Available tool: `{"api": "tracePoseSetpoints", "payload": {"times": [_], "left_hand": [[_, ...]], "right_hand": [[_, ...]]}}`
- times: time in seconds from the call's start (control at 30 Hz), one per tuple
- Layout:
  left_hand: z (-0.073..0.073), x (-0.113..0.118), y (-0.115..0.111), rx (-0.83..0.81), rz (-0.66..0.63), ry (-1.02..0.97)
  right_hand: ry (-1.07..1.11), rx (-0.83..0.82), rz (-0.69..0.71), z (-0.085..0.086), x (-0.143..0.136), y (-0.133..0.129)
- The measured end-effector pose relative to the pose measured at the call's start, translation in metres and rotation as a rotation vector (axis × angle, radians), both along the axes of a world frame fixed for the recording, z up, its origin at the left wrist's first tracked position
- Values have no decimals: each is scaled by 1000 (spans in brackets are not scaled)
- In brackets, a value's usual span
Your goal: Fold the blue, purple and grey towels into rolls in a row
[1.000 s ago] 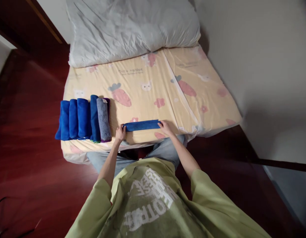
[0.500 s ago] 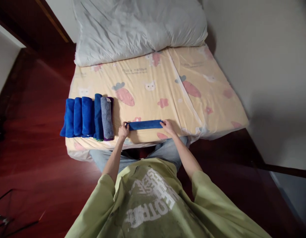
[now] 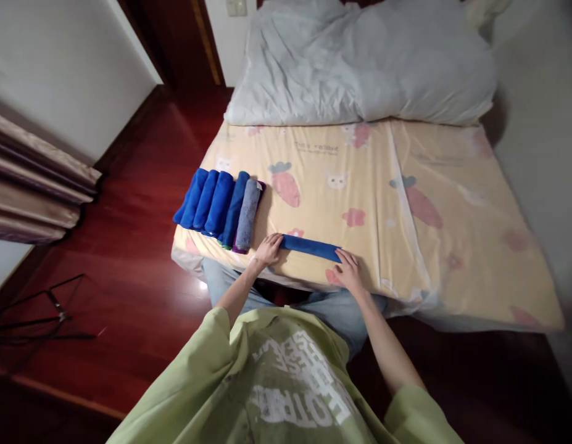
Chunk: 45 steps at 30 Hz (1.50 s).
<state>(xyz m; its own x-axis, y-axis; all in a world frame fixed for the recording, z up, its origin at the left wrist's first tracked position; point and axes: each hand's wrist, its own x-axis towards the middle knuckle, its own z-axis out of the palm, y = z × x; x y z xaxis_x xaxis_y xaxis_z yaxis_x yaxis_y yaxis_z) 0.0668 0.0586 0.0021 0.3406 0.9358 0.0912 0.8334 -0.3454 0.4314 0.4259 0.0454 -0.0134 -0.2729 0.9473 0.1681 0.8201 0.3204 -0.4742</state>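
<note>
A narrow folded blue cloth (image 3: 310,246) lies flat near the front edge of the bed (image 3: 313,179). My left hand (image 3: 269,249) rests at its left end, fingers extended over the cloth's end. At the right end, my right hand (image 3: 349,270) touches the cloth with its fingers spread. To the left of my left hand, several rolled towels lie side by side: bright blue ones (image 3: 218,203), a darker blue one (image 3: 235,209) and a grey one (image 3: 248,216) with purple fabric beside it.
A large pale grey quilt (image 3: 360,68) covers the far end of the bed. On the left are a curtain (image 3: 31,179) and a black metal stand (image 3: 58,311) on the dark red floor (image 3: 128,246).
The view has turned to the left, bringing the curtain into sight. Both hands have gone from pinching the cloth's ends to resting on them with fingers extended.
</note>
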Motion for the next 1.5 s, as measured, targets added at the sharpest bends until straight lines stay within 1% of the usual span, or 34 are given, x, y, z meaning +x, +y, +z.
{"api": "tracePoseSetpoints", "payload": {"times": [0.07,0.13,0.27,0.33,0.37,0.4,0.47,0.5,0.57,0.6,0.67,0.77,0.83,0.87,0.9,0.93,1.0,1.1,1.17,1.27,1.4,1.5], "left_hand": [[0,2,2,-4,5,22],[3,4,7,-7,11,63],[16,5,18,-25,0,127],[23,1,16,-49,6,69],[26,-2,12,-69,6,3],[28,-5,5,-90,5,-85],[30,-10,-18,-124,24,-290],[30,-13,-33,-139,50,-388],[33,-18,-67,-167,126,-538],[35,-22,-85,-185,156,-589],[44,-32,-119,-197,180,-635],[62,-50,-158,-114,138,-598],[72,-61,-172,-14,81,-564],[75,-66,-177,45,57,-551],[78,-71,-179,106,40,-537],[80,-75,-180,168,34,-522],[81,-84,-177,292,60,-490],[80,-97,-169,452,142,-433],[79,-107,-163,534,190,-392],[79,-123,-151,633,221,-322],[84,-144,-129,726,231,-218],[86,-158,-109,783,256,-160]], "right_hand": [[23,0,-4,-5,0,6],[48,3,-42,-7,-2,13],[161,-24,-96,-5,-2,28],[269,-81,-143,0,2,33],[341,-121,-187,2,4,34],[425,-165,-235,6,7,34],[596,-252,-301,12,10,32],[662,-289,-306,16,10,29],[719,-349,-263,24,9,23],[701,-377,-215,29,8,20],[579,-405,-88,39,3,16],[285,-361,198,62,-13,20],[131,-253,396,80,-32,30],[71,-182,477,89,-44,38],[21,-102,527,99,-59,46],[-29,-22,544,107,-74,54],[-138,100,498,122,-108,71],[-306,188,391,139,-163,97],[-402,237,387,148,-199,114],[-512,309,482,162,-250,146],[-626,358,639,183,-311,191],[-666,385,681,197,-353,217]]}}
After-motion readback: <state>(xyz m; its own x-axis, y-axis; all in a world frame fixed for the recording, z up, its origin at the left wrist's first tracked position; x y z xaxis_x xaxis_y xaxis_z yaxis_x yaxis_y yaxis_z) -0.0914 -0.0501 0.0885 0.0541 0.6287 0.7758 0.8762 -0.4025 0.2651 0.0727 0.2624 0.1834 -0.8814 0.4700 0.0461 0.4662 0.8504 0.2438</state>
